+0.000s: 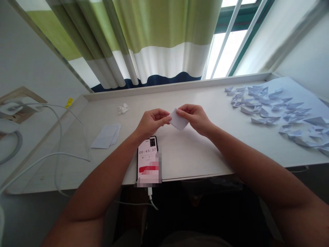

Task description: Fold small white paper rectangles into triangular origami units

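A small folded piece of white paper [180, 121] is held up between my two hands, a little above the white table. My left hand [154, 121] pinches its left corner between thumb and fingers. On the other side, my right hand [194, 116] grips its upper right edge, the thumb lying along the paper. The paper looks like a flat square turned on its corner; its inner folds are hidden. Several folded paper boats [272, 103] lie grouped at the right of the table. Flat white paper sheets [106, 136] lie stacked to the left of my left forearm.
A phone [148, 159] showing a timer lies at the table's front edge, with a white cable [150, 193] plugged in below. Crumpled paper [123, 108] sits behind the sheets. White cords [59, 133] loop over the left side. A curtain [164, 37] hangs beyond the table's raised back edge.
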Action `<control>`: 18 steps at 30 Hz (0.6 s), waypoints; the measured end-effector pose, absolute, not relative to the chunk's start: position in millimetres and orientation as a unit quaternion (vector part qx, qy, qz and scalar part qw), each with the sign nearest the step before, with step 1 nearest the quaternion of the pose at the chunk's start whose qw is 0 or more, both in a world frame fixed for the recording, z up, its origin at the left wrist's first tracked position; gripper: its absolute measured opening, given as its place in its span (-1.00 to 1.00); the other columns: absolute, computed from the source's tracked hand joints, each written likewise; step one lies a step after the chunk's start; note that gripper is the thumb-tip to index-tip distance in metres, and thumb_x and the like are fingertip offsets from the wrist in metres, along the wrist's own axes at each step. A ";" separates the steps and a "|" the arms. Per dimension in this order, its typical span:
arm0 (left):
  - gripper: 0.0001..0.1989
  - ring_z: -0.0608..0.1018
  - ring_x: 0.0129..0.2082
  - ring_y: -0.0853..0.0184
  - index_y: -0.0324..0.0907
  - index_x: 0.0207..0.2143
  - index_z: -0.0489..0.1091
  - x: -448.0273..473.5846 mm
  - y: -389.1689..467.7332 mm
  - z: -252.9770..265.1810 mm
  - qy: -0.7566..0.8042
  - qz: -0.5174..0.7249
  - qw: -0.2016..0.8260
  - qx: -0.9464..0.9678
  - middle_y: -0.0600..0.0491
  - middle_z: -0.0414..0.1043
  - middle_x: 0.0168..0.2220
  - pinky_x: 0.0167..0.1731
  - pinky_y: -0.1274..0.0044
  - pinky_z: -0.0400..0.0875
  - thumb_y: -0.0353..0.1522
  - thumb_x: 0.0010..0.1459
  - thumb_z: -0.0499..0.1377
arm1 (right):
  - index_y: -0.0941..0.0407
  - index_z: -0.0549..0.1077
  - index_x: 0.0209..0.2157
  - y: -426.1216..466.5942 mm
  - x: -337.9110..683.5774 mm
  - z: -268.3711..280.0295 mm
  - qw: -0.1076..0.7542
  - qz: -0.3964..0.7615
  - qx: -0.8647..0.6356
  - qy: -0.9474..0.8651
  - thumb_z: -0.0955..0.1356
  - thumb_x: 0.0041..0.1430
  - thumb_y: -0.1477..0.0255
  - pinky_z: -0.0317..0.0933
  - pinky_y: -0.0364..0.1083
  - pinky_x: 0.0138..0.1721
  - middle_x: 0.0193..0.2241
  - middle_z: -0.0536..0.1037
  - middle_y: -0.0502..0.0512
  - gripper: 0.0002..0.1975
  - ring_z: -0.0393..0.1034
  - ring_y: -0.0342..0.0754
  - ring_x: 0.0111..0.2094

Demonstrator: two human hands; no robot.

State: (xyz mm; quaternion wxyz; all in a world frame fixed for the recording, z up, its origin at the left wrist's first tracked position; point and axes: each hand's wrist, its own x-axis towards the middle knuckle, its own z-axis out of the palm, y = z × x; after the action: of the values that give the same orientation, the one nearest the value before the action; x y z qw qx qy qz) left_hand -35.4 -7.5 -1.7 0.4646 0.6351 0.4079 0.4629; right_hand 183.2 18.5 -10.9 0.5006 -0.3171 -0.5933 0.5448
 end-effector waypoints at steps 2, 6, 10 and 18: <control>-0.58 0.68 -0.28 0.27 -0.23 -0.22 0.64 -35.9 -8.9 0.8 0.407 0.449 0.474 0.639 -0.07 0.70 -0.26 -0.23 0.44 0.54 -0.14 0.00 0.57 | 0.13 0.63 -0.35 18.7 182.1 -9.8 0.522 0.549 -0.327 -0.566 0.67 -0.06 -0.05 0.34 -0.09 -0.32 -0.35 0.66 0.08 -0.46 0.47 -0.06 -0.33; -0.67 0.66 -0.32 0.28 -0.22 -0.30 0.66 -35.4 -10.6 0.2 0.409 0.440 0.464 0.651 -0.05 0.70 -0.31 -0.21 0.43 0.54 -0.17 0.03 0.55 | 0.13 0.57 -0.36 16.8 180.4 -7.9 0.517 0.580 -0.324 -0.540 0.68 -0.12 -0.06 0.34 -0.10 -0.36 -0.38 0.63 0.04 -0.42 0.45 -0.09 -0.37; -0.70 0.65 -0.35 0.28 -0.22 -0.32 0.67 -36.1 -8.3 -1.4 0.426 0.454 0.441 0.646 -0.04 0.68 -0.37 -0.29 0.45 0.50 -0.16 0.07 0.51 | 0.13 0.55 -0.36 16.5 183.8 -6.7 0.477 0.595 -0.328 -0.557 0.67 -0.07 -0.04 0.36 -0.09 -0.35 -0.36 0.63 0.05 -0.44 0.49 -0.07 -0.33; -0.72 0.64 -0.35 0.27 -0.21 -0.31 0.69 -37.4 -10.5 6.4 0.437 0.416 0.441 0.665 -0.06 0.69 -0.36 -0.28 0.45 0.50 -0.16 0.17 0.40 | 0.20 0.63 -0.38 24.4 193.2 -9.2 0.386 0.611 -0.306 -0.619 0.65 0.00 -0.03 0.41 -0.09 -0.37 -0.43 0.62 0.08 -0.45 0.48 -0.11 -0.40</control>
State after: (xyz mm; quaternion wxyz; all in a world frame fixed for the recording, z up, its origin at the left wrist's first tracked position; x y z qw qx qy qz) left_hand -37.4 -10.5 6.4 0.4405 0.6649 0.4368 0.4160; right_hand 193.2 24.4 -9.2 0.3861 -0.3062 -0.6192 0.6114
